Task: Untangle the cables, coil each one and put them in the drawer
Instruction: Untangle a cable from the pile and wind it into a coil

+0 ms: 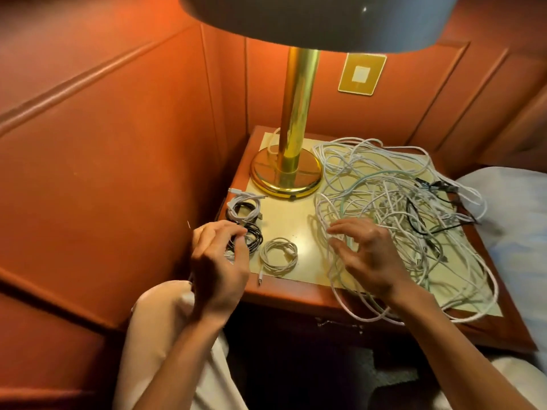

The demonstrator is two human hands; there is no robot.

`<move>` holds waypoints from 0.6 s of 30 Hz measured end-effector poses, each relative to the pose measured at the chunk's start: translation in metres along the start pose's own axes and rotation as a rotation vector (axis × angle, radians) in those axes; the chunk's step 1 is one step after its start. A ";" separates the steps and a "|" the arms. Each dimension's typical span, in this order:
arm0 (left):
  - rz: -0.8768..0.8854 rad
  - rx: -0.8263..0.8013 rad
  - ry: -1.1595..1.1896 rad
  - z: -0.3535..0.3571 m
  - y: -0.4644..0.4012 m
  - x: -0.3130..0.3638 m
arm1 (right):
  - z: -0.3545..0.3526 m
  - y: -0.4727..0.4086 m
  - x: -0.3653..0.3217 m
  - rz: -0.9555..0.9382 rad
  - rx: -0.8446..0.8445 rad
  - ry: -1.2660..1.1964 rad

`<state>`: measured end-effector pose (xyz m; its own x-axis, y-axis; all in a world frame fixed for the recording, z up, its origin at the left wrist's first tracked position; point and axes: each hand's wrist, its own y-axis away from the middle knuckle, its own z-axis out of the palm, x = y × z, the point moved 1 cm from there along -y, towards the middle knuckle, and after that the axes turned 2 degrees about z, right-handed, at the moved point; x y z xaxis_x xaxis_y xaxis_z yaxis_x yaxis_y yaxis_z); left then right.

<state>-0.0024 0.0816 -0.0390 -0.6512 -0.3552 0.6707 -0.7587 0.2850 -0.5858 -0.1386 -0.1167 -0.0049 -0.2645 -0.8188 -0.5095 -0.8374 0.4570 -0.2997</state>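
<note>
A big white tangle (393, 208) sprawls across the nightstand's right side; three coiled cables, perhaps more, lie left: white (278, 255), black (254, 236), mixed (242, 207).

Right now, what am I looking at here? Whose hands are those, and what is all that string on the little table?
There is no machine here, just a person. A camera worn on their head looks down, so you see their own two hands from above. The "string" is cables. On the wooden bedside table with the pale yellow top lies a big tangled heap of white, green and black cables. The right hand hovers over its near edge with fingers spread, and I cannot tell if it touches. Beside the shiny brass lamp base sit cables already wound up: a small white coiled cable, a white and black coil, and a black coiled cable next to the left hand, whose fingers are loosely curled. Neither hand clearly holds anything.
</note>
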 end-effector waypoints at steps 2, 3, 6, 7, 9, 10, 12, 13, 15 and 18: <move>0.036 -0.067 0.022 0.008 0.003 0.014 | 0.000 0.004 0.003 0.078 -0.116 0.077; 0.050 -0.099 0.043 0.012 0.005 0.021 | 0.000 0.006 0.004 0.113 -0.130 0.111; 0.036 -0.207 0.167 0.021 0.008 0.045 | -0.008 0.002 0.005 0.240 -0.061 0.227; 0.025 -0.246 0.217 0.024 0.007 0.053 | -0.012 0.000 0.006 0.292 -0.064 0.254; 0.002 -0.312 0.293 0.029 0.006 0.065 | -0.018 -0.004 0.009 0.354 -0.094 0.233; -0.006 -0.338 0.313 0.032 0.004 0.070 | -0.021 -0.004 0.012 0.362 -0.103 0.168; -0.026 -0.388 0.308 0.038 -0.001 0.077 | -0.028 -0.001 0.013 0.362 -0.098 -0.068; -0.058 -0.430 0.305 0.040 -0.003 0.080 | -0.033 0.003 0.011 0.348 -0.097 -0.199; -0.231 -0.541 0.386 0.042 -0.010 0.087 | -0.045 0.014 0.002 0.300 -0.083 -0.446; -0.662 -0.631 0.788 0.040 -0.018 0.102 | -0.063 0.040 -0.011 0.250 -0.068 -0.655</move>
<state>-0.0546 0.0045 0.0211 0.2019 -0.0187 0.9792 -0.6810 0.7159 0.1541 -0.1994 -0.1112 0.0399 -0.1282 -0.3044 -0.9439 -0.8230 0.5638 -0.0700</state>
